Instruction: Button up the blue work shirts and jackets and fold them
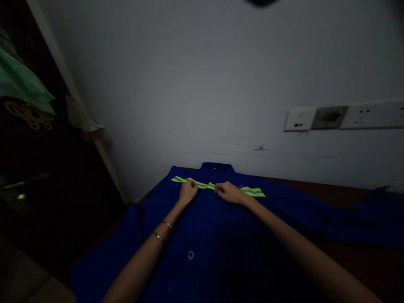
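A blue work jacket (pixel 202 221) lies spread out on a dark brown table, its collar (pixel 217 168) toward the wall. Across its chest runs a yellow-green reflective strip (pixel 252 192) with a grey middle band. My left hand (pixel 188 191) is closed on the jacket's front at the strip, left of the front opening. Just right of the opening, my right hand (pixel 230 192) pinches the fabric, its fingers curled together. The hands are a short gap apart. Lower down the front a pale round button (pixel 190 255) shows. The fingertips are partly hidden and the light is dim.
A pale wall (pixel 189 84) rises right behind the table. Sockets and switch plates (pixel 362 115) are set in it at the right. At the left stands a dark door (pixel 63 181) with a metal handle (pixel 25 182), a green cloth (pixel 22 80) and a plastic bag (pixel 80 118).
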### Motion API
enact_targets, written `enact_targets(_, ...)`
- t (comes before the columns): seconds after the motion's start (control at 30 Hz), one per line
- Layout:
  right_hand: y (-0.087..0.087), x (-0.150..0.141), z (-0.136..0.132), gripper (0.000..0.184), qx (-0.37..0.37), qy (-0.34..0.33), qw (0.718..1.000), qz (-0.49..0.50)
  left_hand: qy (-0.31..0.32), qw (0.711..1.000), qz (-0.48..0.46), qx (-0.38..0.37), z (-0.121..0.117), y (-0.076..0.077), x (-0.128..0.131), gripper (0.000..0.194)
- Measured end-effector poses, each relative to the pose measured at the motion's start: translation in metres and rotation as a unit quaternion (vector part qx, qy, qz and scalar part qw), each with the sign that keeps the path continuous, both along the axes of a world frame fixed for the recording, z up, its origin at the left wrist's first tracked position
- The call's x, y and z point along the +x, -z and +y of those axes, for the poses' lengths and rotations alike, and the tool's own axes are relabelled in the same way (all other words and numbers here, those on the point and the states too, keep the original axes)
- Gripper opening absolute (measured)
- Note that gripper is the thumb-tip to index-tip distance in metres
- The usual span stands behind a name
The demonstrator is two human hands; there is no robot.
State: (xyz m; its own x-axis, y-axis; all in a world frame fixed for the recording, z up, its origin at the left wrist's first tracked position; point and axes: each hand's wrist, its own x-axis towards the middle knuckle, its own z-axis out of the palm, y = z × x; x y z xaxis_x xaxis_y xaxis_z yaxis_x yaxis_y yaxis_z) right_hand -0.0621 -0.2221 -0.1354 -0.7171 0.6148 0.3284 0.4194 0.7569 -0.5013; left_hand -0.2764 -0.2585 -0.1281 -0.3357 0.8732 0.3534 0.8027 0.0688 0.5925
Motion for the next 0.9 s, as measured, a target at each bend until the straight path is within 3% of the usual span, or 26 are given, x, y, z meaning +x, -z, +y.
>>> enact_targets(0.1,0.018,0.002,-0.011,0.021,-0.020,-0.037,0.998,0.038,0.000,0.996,-0.001,-0.088,0.015,0.002,0.009,0.008)
enact_targets(0.17,0.029,0.002,-0.014,0.019,-0.032,-0.037,0.997,0.053,0.050,0.989,-0.001,-0.138,0.022,0.005,0.014,0.012)
enact_targets(0.3,0.039,-0.002,-0.013,0.016,-0.071,-0.032,0.994,0.070,0.123,0.980,-0.025,-0.157,0.026,0.017,0.014,0.020)
enact_targets(0.57,0.021,-0.026,-0.001,0.015,-0.058,0.085,0.984,0.148,0.116,0.976,-0.156,-0.098,0.010,0.033,0.002,0.021)
enact_targets(0.73,0.010,-0.041,0.011,0.015,-0.065,0.125,0.987,0.075,0.130,0.975,-0.163,-0.079,0.008,0.037,0.003,0.019)
enact_targets(0.9,0.009,-0.041,0.017,0.018,-0.071,0.155,0.985,0.000,0.134,0.969,-0.187,-0.088,0.010,0.038,0.003,0.017)
